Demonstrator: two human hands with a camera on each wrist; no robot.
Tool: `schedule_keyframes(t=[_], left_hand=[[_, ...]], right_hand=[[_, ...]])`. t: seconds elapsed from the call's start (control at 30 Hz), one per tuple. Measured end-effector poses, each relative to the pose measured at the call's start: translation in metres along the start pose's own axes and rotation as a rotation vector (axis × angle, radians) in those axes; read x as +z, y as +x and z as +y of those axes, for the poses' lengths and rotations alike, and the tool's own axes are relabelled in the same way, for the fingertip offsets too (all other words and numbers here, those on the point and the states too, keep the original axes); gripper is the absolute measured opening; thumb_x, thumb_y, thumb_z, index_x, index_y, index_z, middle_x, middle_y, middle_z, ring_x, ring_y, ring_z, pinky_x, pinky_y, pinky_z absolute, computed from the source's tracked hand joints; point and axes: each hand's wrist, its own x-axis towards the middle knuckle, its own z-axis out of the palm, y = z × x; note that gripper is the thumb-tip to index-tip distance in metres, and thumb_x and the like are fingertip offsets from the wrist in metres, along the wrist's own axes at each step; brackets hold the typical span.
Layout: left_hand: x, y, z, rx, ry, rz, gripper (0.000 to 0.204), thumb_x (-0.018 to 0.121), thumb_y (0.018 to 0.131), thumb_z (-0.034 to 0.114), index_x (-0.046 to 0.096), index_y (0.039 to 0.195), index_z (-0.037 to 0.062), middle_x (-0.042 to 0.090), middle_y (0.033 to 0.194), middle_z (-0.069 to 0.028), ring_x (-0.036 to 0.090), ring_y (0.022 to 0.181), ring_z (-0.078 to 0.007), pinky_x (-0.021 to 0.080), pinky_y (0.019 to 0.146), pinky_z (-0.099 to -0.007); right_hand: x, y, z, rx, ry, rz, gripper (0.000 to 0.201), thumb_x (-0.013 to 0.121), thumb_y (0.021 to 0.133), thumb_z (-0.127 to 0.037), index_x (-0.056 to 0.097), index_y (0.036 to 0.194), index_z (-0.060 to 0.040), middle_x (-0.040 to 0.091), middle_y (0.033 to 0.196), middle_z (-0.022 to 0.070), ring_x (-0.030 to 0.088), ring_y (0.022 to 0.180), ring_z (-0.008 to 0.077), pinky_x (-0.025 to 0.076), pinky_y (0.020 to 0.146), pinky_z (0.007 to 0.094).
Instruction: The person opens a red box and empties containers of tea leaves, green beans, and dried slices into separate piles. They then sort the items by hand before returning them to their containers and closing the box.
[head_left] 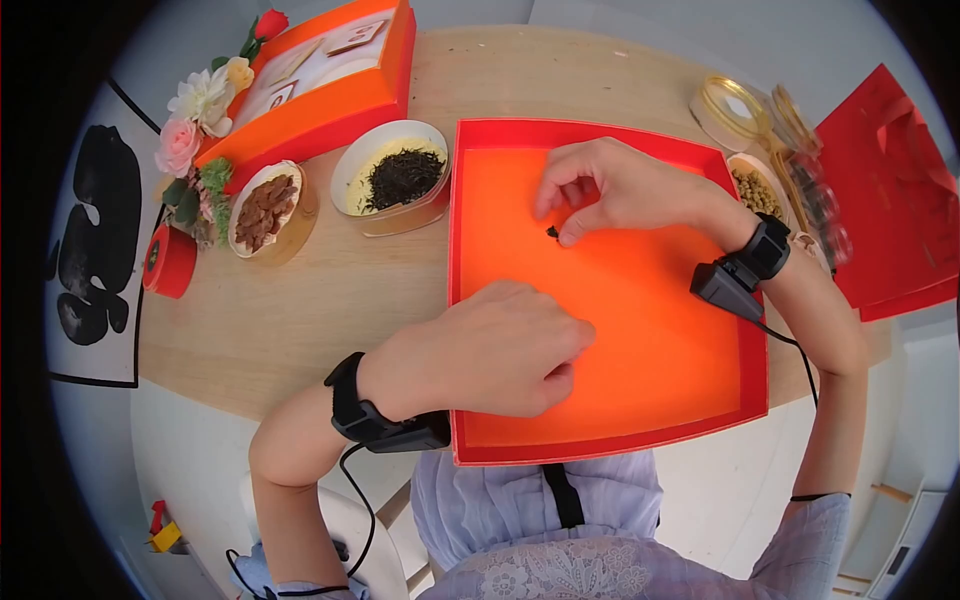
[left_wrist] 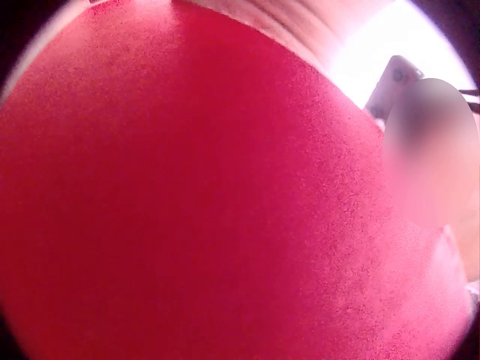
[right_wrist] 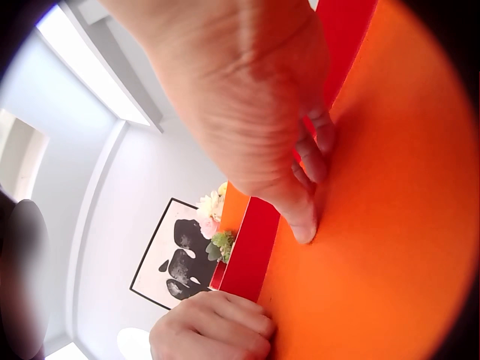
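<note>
A shallow red box [head_left: 690,400] with an orange inside lies in front of the person. Over its far half is the right hand [head_left: 625,190], fingers bent and thumb apart from the forefinger. A small dark clump [head_left: 552,232] shows right at the thumb tip, on the orange. The left hand [head_left: 480,350] is curled into a loose fist over the near left part of the box, knuckles up; its palm is hidden. In the right wrist view the left hand [right_wrist: 214,326] appears at the box's bottom. The left wrist view is mostly filled by the box's red side [left_wrist: 187,187].
To the left stand a bowl of dark, thread-like dried leaves [head_left: 405,180], a cup of brown flakes [head_left: 268,210], a small red tin [head_left: 170,262], flowers [head_left: 200,105] and an orange gift box [head_left: 310,85]. At right are greenish dried buds [head_left: 755,190], gold-rimmed jars [head_left: 735,105] and a red bag [head_left: 890,200].
</note>
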Motion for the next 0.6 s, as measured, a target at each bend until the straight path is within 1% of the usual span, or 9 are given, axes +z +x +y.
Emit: schedule_keyframes(t=[0.1,0.23,0.37,0.43,0.47,0.53,0.57,0.6], left_hand=[[0.001,0.0,0.0,0.018,-0.007,0.032,0.011,0.063,0.078,0.012,0.058,0.074,0.0029,0.061,0.065,-0.0159,0.063,0.066,-0.0368,0.047,0.06,-0.0466],[0.0,0.0,0.0,0.004,-0.009,0.018,0.011,0.063,0.078,0.011,0.058,0.073,0.0029,0.06,0.064,-0.016,0.063,0.066,-0.0371,0.047,0.06,-0.0468],[0.001,0.0,0.0,0.005,-0.008,0.03,0.011,0.063,0.077,0.011,0.058,0.073,0.0029,0.06,0.064,-0.0164,0.062,0.066,-0.0374,0.046,0.059,-0.0471],[0.002,0.0,0.0,0.001,-0.006,0.029,0.011,0.063,0.077,0.011,0.058,0.073,0.0029,0.06,0.064,-0.0165,0.062,0.065,-0.0375,0.046,0.059,-0.0472],[0.001,0.0,0.0,0.003,-0.006,0.033,0.011,0.063,0.077,0.011,0.057,0.073,0.0029,0.06,0.064,-0.0164,0.062,0.065,-0.0375,0.046,0.059,-0.0473],[0.001,0.0,0.0,0.006,-0.006,0.039,0.01,0.063,0.077,0.011,0.057,0.072,0.003,0.06,0.064,-0.0163,0.062,0.065,-0.0374,0.046,0.059,-0.0473],[0.002,0.0,0.0,0.005,-0.003,0.039,0.01,0.062,0.077,0.011,0.057,0.072,0.003,0.06,0.063,-0.0161,0.062,0.065,-0.0375,0.046,0.059,-0.0472],[0.002,0.0,0.0,0.004,0.001,0.038,0.011,0.062,0.077,0.011,0.057,0.072,0.003,0.059,0.063,-0.0158,0.062,0.064,-0.0375,0.046,0.059,-0.0471]], right_hand=[[0.003,0.001,-0.001,0.003,-0.001,0.007,0.018,0.08,0.079,-0.007,0.072,0.094,-0.0016,0.067,0.094,0.0059,0.06,0.083,0.0168,0.051,0.072,0.0324],[0.006,0.002,-0.002,0.03,0.021,0.011,0.013,0.079,0.081,-0.007,0.071,0.089,-0.0004,0.068,0.093,0.0071,0.061,0.08,0.0168,0.051,0.071,0.0328],[0.011,0.002,-0.001,-0.001,0.006,0.014,0.01,0.076,0.083,-0.005,0.07,0.09,0.0002,0.067,0.091,0.0088,0.063,0.082,0.0188,0.051,0.072,0.0343],[0.016,-0.001,-0.008,-0.02,-0.172,0.071,0.006,0.069,0.084,-0.002,0.067,0.088,0.001,0.065,0.09,0.0125,0.063,0.085,0.0266,0.05,0.075,0.0389],[0.017,-0.001,-0.009,-0.02,-0.172,0.07,0.006,0.069,0.084,-0.002,0.067,0.088,0.001,0.065,0.09,0.0125,0.063,0.085,0.0266,0.05,0.075,0.0389],[0.02,-0.001,-0.009,-0.1,-0.361,0.077,0.005,0.062,0.082,0.0,0.063,0.087,0.0014,0.064,0.089,0.0158,0.061,0.088,0.0344,0.048,0.077,0.0436],[0.02,-0.001,-0.01,-0.099,-0.363,0.077,0.005,0.062,0.082,0.0,0.063,0.087,0.0014,0.064,0.089,0.0158,0.061,0.088,0.0344,0.048,0.077,0.0436],[0.021,0.0,-0.012,-0.098,-0.424,0.058,0.007,0.06,0.081,0.001,0.062,0.087,0.0013,0.063,0.09,0.0169,0.061,0.089,0.0359,0.047,0.077,0.0448]])
